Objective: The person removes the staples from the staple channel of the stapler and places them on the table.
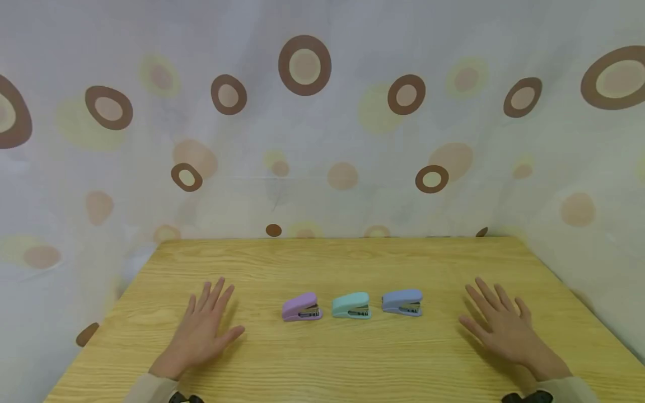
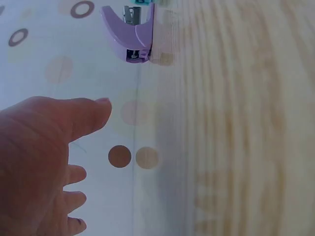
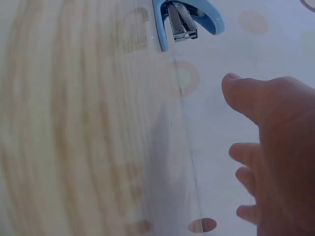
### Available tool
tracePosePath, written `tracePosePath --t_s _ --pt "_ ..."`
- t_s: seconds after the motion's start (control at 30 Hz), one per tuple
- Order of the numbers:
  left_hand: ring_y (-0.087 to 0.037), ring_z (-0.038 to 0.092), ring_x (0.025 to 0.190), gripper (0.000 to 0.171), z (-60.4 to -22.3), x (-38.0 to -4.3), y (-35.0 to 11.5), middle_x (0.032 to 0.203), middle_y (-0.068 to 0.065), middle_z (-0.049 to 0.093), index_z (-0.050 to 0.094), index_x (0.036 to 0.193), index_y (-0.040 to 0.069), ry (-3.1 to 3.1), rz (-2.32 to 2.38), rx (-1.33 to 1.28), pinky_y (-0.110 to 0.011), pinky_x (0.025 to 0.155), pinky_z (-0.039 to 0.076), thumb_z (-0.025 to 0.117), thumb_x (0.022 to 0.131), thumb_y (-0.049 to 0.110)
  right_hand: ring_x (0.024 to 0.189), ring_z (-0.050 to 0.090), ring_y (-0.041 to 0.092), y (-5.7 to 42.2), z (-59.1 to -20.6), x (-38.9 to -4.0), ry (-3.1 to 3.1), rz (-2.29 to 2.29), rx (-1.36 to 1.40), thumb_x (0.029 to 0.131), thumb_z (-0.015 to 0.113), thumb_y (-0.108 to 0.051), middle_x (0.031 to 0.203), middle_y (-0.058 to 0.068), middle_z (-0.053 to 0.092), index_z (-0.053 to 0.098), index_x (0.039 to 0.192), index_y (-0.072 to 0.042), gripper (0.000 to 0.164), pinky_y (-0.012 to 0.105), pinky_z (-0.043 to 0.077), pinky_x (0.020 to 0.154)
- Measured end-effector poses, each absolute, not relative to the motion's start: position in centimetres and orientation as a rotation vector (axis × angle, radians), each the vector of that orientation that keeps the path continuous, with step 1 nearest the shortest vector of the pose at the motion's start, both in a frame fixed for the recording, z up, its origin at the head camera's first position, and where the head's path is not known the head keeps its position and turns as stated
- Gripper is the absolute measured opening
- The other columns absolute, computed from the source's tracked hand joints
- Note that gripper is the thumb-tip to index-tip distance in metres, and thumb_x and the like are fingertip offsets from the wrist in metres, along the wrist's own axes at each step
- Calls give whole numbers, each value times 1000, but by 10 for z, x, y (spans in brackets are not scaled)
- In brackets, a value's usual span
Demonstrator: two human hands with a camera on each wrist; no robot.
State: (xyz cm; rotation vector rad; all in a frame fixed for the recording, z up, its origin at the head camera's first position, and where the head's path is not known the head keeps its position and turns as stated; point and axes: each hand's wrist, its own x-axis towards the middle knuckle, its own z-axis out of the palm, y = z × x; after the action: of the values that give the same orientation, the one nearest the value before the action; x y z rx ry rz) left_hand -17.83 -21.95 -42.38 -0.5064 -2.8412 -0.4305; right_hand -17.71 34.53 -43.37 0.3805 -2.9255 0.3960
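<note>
Three small staplers lie in a row across the middle of the table: a purple stapler on the left, a mint green stapler in the centre and a blue stapler on the right. Their mouths point to the right in the head view. My left hand, fingers spread and holding nothing, is to the left of the purple stapler. On the other side, my right hand has its fingers spread too, apart from the blue stapler, which is the nearest to it.
The wood-grain table reaches back to a pale curtain printed with brown and beige circles. That curtain also hangs along the left and right sides. Dark bands sit at both wrists below light sleeves.
</note>
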Motion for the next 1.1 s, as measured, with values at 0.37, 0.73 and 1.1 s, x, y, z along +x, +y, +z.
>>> tracePosePath --t_s 0.37,0.73,1.1 --pt "-47 26 139 65 -431 -180 -213 153 -24 30 39 144 -1 -2811 -460 -503 -69 105 24 62 93 33 136 26 48 340 -432 -179 -2809 451 423 97 55 -36 158 17 23 33 149 -6 64 72 11 97" --pt "-48 36 133 61 -429 -182 -212 147 -26 38 43 139 -3 -2726 -587 -581 -68 101 29 64 91 28 122 40 43 318 -429 -187 -2658 554 504 94 61 -26 143 21 44 43 142 -4 55 62 23 85" --pt "-43 45 127 61 -428 -181 -208 141 -24 47 46 136 -4 -2653 -675 -616 -59 100 38 69 87 24 112 47 40 294 -427 -201 -2368 623 642 81 70 -4 127 21 55 55 127 2 49 59 36 79"
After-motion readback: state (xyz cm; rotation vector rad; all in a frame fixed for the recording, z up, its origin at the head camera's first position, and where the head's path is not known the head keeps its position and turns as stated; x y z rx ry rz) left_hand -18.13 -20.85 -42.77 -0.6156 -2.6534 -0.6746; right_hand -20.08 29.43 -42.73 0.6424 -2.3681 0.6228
